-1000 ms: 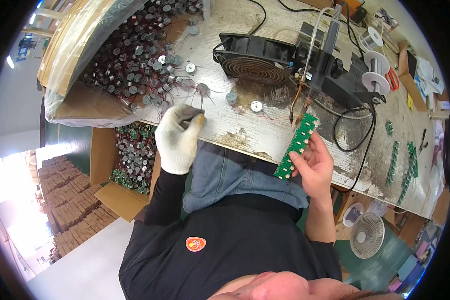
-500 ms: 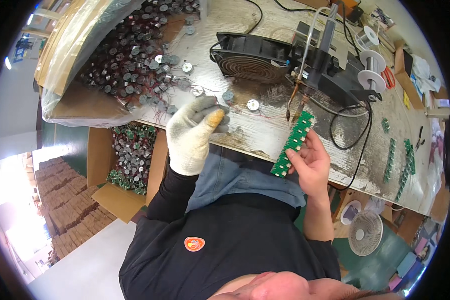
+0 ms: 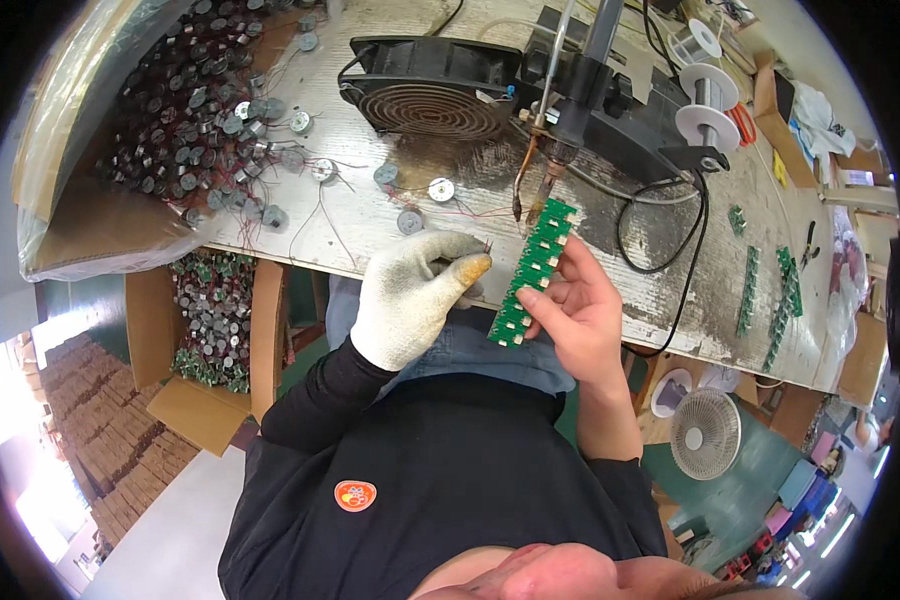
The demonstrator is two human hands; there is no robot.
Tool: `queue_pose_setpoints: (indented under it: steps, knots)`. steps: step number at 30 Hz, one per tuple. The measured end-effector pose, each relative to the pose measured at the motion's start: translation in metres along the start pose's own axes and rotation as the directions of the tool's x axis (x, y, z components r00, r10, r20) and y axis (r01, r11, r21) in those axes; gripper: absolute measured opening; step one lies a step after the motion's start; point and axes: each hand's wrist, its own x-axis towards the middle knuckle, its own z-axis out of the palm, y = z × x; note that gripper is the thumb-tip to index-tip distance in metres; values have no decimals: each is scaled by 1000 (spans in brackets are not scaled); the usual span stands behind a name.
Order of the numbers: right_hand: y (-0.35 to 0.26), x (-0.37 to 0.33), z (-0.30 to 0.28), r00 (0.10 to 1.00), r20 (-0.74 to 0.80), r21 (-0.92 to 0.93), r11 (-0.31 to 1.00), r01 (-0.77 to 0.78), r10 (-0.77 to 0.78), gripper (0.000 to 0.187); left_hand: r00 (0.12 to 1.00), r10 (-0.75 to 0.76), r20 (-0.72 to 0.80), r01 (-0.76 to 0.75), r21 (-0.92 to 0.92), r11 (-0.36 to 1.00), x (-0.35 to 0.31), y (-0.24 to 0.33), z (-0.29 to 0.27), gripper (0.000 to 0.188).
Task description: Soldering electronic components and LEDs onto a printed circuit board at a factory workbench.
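My left hand wears a white glove with a yellowed thumb. Its thumb and fingertips are pinched together on thin wires, whose ends stick out toward the board. A small round grey motor shows just beyond the gloved knuckles; whether those wires run to it is hidden. My bare right hand grips a green circuit board strip with pale pads along its edges, held tilted above the table's near edge. The strip's far end is right by the soldering iron tip and the thin copper-coloured solder guide.
A plastic-lined box spills several motors onto the worn table. A black fan stands behind my hands. Solder spools and a looped black cable lie right, beyond them more board strips and pliers.
My left hand has come closer to the board, now with wire ends showing at its fingertips. The whole view has shifted, so the table things appear further left. My right hand still holds the strip.
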Motion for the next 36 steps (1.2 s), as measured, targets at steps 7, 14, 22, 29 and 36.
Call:
queue_pose_setpoints:
  steps: [7, 14, 22, 29, 36]
  knots:
    - [-1, 0, 0, 999, 6, 6, 999, -41, 41, 60, 998, 16, 56, -19, 58, 998, 7, 2, 4, 21]
    - [-4, 1, 4, 999, 32, -18, 999, -42, 42, 60, 982, 72, 174, -110, 220, 969, 19, 13, 4, 19]
    - [-3, -3, 6, 999, 36, -30, 999, -33, 34, 60, 985, 72, 157, -106, 222, 969, 25, 12, 3, 24]
    - [-1, -3, 6, 999, 46, -19, 1000, -22, 23, 60, 985, -32, 167, -17, 285, 958, 25, 14, -1, 24]
    - [-2, -2, 8, 999, 43, -8, 1000, -15, 16, 60, 986, 10, 164, -60, 304, 951, 27, 18, -2, 27]
